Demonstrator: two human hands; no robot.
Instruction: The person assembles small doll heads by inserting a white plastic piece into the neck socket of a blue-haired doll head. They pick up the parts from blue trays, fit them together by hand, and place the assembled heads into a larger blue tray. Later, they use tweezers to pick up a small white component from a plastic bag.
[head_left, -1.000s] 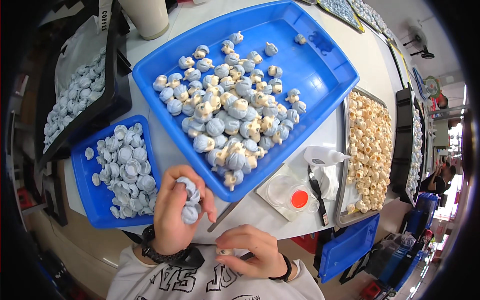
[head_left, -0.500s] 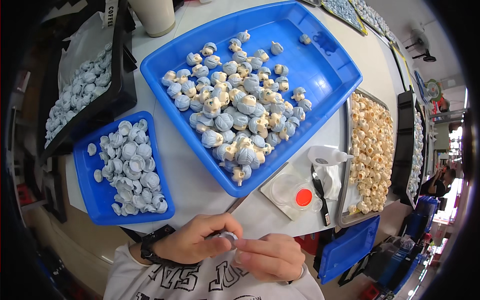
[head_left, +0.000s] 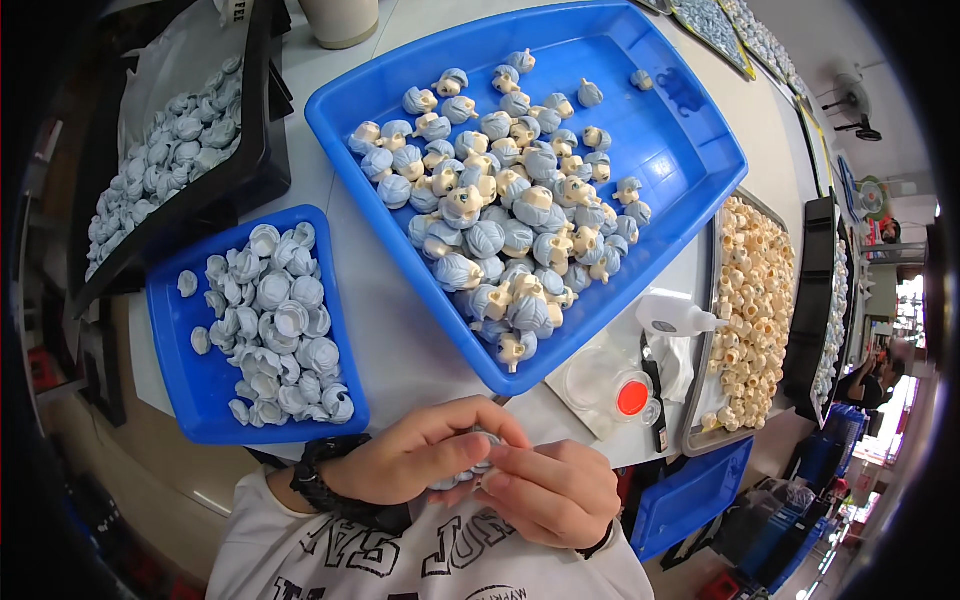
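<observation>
My left hand (head_left: 425, 455) is closed around a pale blue-grey doll hair piece (head_left: 462, 482), close to my shirt front. My right hand (head_left: 555, 492) pinches the same piece at its right side with thumb and fingers. Most of it lies hidden behind my fingers. Beyond my hands, a large blue tray (head_left: 690, 130) holds a heap of small doll heads (head_left: 485, 240) with blue hair and cream faces. To the left, a smaller blue tray (head_left: 180, 385) contains many loose hollow hair pieces (head_left: 290, 318).
At the right lie a white squeeze bottle (head_left: 675, 315), a clear round dish with a red disc (head_left: 632, 398) and a black-handled tool (head_left: 653, 390). A metal tray (head_left: 700, 440) holds cream face parts (head_left: 752, 310). A black bin (head_left: 265, 150) of hair pieces stands far left.
The view has shifted, so the trays appear slightly right and higher or lower. Both hands stay together on the hair piece, which has turned and now shows more of its ridged outside.
</observation>
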